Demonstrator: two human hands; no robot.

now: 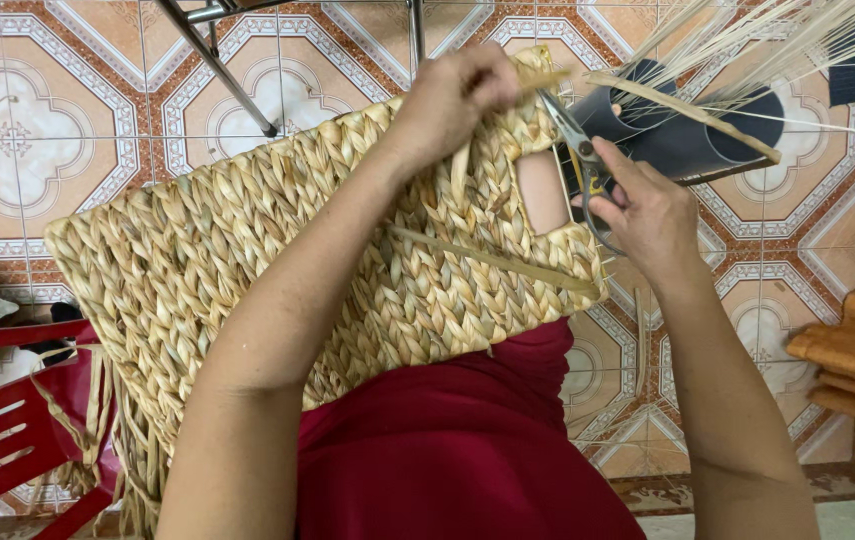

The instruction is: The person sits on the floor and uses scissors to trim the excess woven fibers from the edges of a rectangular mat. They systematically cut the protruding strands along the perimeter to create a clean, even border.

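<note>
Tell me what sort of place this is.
Probably a home craft workspace for basket weaving: a woven straw basket on the lap, scissors in the right hand, loose fibre strands, patterned floor tiles.

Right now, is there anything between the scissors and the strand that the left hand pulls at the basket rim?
Nothing visible. The scissors in the right hand point at the strand pinched by the left hand at the rim of the basket. The blade tips lie close under it, with no other thing between.
</note>
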